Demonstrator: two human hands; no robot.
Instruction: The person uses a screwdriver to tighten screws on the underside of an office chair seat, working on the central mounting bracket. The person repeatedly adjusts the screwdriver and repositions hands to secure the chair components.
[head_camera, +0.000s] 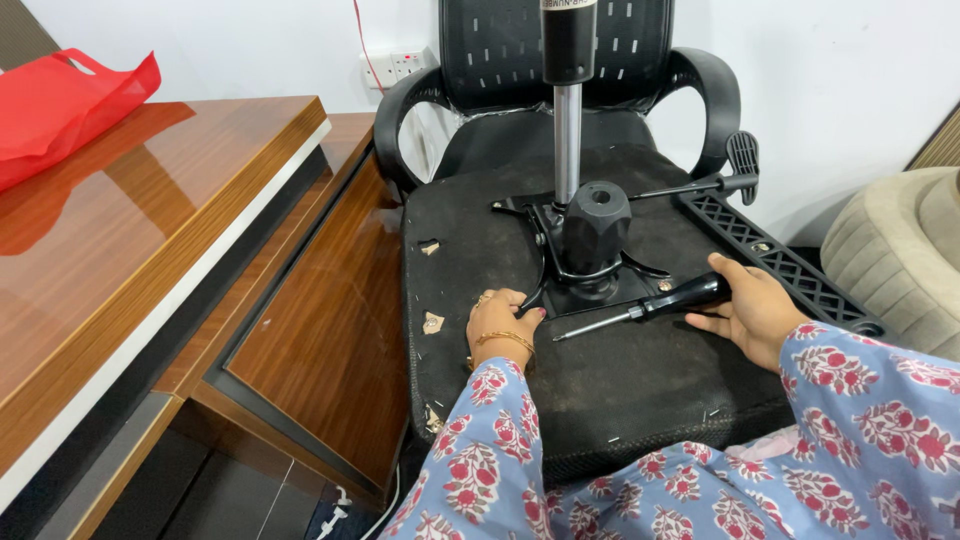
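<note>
An office chair lies tipped over, the underside of its black seat (600, 380) facing up. A black metal mechanism plate (585, 285) with a round knob (597, 225) and a chrome gas cylinder (567, 140) sits at the seat's middle. My left hand (500, 325) rests on the seat at the plate's left corner, fingers curled against it. My right hand (750, 310) grips the black handle of a screwdriver (640, 310), whose shaft points left toward the plate.
A glossy wooden desk (150, 230) stands at the left with a red bag (60, 110) on it. The chair's backrest (500, 50) and armrests (715, 100) lean on the white wall. A beige cushioned seat (900, 260) is at the right.
</note>
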